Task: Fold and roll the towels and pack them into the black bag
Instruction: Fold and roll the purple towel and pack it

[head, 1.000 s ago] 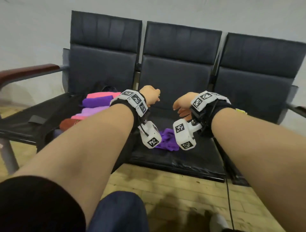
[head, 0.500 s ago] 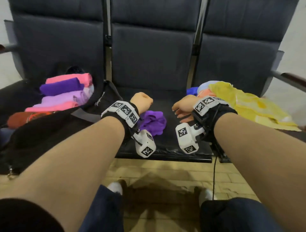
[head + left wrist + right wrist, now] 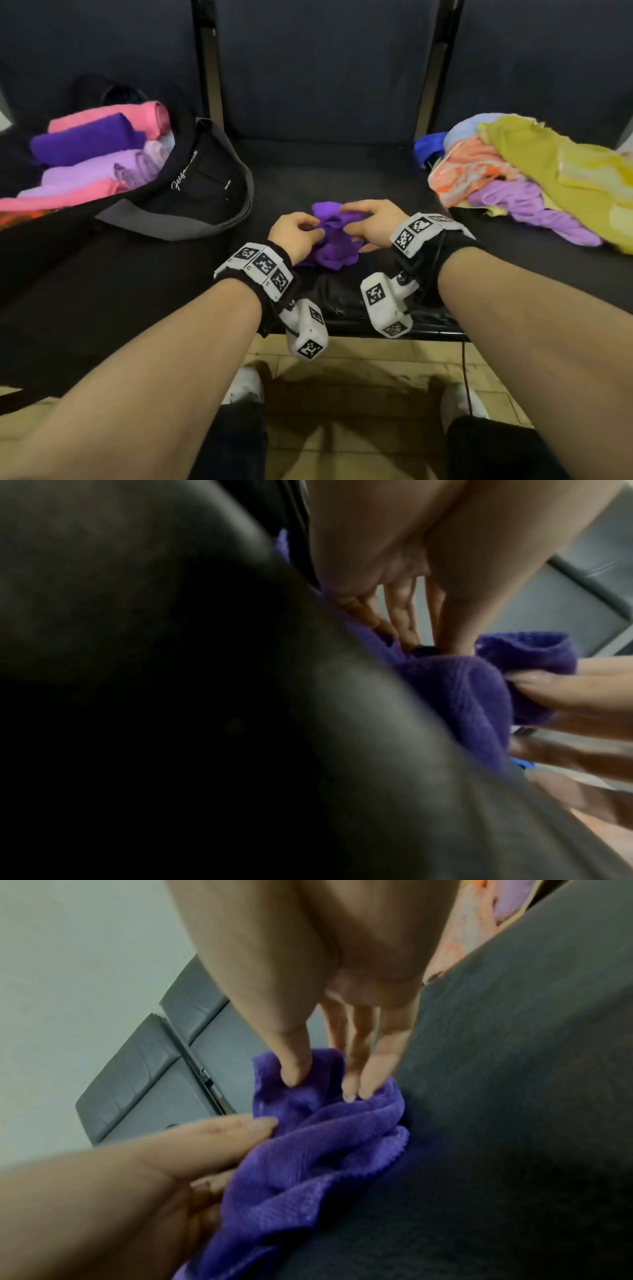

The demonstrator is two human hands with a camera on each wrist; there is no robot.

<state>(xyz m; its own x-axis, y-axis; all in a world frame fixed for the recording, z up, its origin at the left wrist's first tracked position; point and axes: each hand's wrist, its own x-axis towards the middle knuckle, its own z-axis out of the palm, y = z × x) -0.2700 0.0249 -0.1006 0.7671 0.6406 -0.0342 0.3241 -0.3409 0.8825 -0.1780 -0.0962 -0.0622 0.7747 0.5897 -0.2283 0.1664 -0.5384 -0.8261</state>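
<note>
Both your hands pinch the crumpled purple towel [image 3: 337, 236] on the middle seat [image 3: 394, 181].

Your left hand [image 3: 294, 233] has thumb and fingers closed on the towel's left folds; your right hand [image 3: 371, 224] nips its top edge between thumb and fingertips [image 3: 356, 1088]. The towel lies bunched near the seat's front edge, with bare seat behind it and to either side. The bag [image 3: 205, 195] lies open on the left seat, with rolled towels [image 3: 96, 150] inside. A loose pile [image 3: 534, 174] covers the right seat.
</note>
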